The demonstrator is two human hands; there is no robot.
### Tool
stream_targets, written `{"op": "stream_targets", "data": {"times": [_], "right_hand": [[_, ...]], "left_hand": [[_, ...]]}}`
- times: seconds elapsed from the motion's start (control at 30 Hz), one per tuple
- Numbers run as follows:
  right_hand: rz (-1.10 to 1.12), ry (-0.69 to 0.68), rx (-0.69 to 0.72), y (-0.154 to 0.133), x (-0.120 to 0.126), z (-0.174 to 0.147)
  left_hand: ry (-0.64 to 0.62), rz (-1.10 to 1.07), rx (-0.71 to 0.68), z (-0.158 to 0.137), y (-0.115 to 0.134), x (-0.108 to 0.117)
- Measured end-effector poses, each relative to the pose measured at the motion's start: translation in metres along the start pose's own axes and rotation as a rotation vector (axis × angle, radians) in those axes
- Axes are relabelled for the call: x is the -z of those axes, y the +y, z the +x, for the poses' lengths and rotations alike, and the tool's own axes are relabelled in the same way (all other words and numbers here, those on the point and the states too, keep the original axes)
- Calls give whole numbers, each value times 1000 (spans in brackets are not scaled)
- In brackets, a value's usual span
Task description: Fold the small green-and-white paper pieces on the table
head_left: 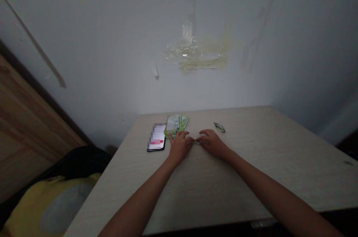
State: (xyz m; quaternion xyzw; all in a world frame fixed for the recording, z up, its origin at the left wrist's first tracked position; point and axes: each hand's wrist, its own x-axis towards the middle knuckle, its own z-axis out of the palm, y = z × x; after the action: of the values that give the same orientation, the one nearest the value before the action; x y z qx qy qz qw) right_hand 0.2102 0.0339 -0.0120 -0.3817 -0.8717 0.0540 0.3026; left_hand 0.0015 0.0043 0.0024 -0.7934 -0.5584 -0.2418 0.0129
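My left hand and my right hand meet over the middle of the table. Between their fingertips is a small green packet, mostly covered by the fingers, which pinch it from both sides close to the tabletop. Just beyond my left hand lies a stack of flat green-and-white printed packets, slightly fanned out on its right side. Past my right hand, a folded green packet with pointed ends rests alone on the table.
A phone with its screen lit lies left of the stack, partly blurred out. The pale wooden table meets a wall with old tape marks. Left of the table sits a yellow and grey soft thing beside dark cloth.
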Motion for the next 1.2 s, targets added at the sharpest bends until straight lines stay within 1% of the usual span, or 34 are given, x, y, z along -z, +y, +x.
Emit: {"op": "stream_targets", "data": {"times": [0.13,0.23,0.43,0.53,0.6,0.67,0.73,0.87,1.0,1.2], "right_hand": [[52,-44,101,-4,5,2],[101,-59,136,-2,3,3],[173,-58,115,5,-4,3],[171,-72,132,3,-2,4],[171,-71,123,-2,1,4],[169,-99,109,-7,5,4],[133,-139,110,-11,9,4],[10,-170,105,-15,13,3],[-73,-154,86,-14,14,3],[-89,-138,71,-9,11,2]], "left_hand": [[16,-9,30,1,-1,0],[27,-36,51,1,-1,1],[22,-80,89,1,-1,1],[29,-83,98,2,-1,0],[37,-84,93,1,-1,0],[50,-90,85,1,-1,1],[65,-98,84,0,-2,2],[82,-101,66,0,-4,1],[68,-106,27,-1,-5,-1],[20,-97,16,-2,-5,-3]]}}
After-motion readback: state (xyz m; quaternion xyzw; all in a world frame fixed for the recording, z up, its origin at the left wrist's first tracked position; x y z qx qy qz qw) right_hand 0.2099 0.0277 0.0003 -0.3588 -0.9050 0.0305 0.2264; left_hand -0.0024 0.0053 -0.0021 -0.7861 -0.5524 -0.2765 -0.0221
